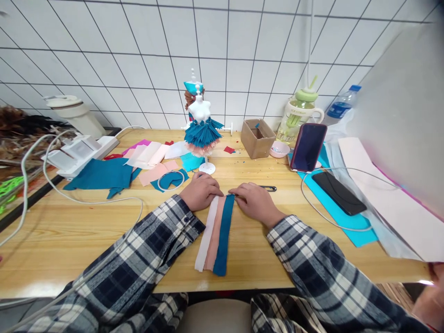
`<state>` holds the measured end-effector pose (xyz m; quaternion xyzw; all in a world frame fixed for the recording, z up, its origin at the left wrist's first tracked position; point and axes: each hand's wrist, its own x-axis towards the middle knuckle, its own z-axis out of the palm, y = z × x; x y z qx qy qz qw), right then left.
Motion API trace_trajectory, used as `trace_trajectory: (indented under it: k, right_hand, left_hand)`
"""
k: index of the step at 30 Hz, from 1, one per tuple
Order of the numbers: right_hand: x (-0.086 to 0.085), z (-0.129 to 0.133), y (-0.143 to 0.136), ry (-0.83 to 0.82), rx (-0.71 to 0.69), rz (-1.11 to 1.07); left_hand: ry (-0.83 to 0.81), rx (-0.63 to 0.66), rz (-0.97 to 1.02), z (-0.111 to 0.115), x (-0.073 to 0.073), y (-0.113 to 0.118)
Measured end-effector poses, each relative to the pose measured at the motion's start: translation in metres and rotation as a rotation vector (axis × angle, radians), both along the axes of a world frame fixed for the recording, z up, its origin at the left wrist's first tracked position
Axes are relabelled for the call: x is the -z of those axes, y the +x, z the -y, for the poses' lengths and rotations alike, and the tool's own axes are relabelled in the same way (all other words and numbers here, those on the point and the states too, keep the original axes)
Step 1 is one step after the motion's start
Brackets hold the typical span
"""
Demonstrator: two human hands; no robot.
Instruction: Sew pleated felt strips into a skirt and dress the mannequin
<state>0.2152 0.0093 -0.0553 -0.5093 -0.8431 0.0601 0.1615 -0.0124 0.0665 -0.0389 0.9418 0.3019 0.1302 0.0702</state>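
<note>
1. White strip, peach strip and teal strip lie side by side on the counter, between the forearms
2. Their long axis runs from the fingertips toward the person, near ends slanting left
3. Left hand is nearer the white strip's far end; whether its grip is clamped, I cannot tell
4. Right hand touches the teal strip's far corner; its grip is equally unclear

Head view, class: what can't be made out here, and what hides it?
In the head view:
Whether the right hand grips or merely touches the teal strip: too small to tell.
Dark tool, other end: hidden behind that hand.
Cardboard box, bottom: hidden partly by front wall.
Bottle label: too small to read.
Brown feathery pile: cut off by left edge.
</note>
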Motion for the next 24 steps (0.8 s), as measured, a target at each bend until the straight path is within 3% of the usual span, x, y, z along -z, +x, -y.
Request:
trace_trajectory:
  k: [11, 20, 24]
  right_hand:
    - [-0.009, 0.003, -0.001, -0.018, 0.005, 0.049]
    - [-0.002, -0.005, -0.004, -0.104, 0.089, -0.193]
    - [0.003, -0.013, 0.0, -0.185, 0.128, -0.424]
  left_hand:
    - [-0.013, 0.021, 0.056, -0.003, 0.006, -0.002]
    - [-0.132, 0.017, 0.227, -0.005, 0.011, 0.003]
    - [-0.306, -0.134, 0.402, -0.001, 0.009, 0.006]
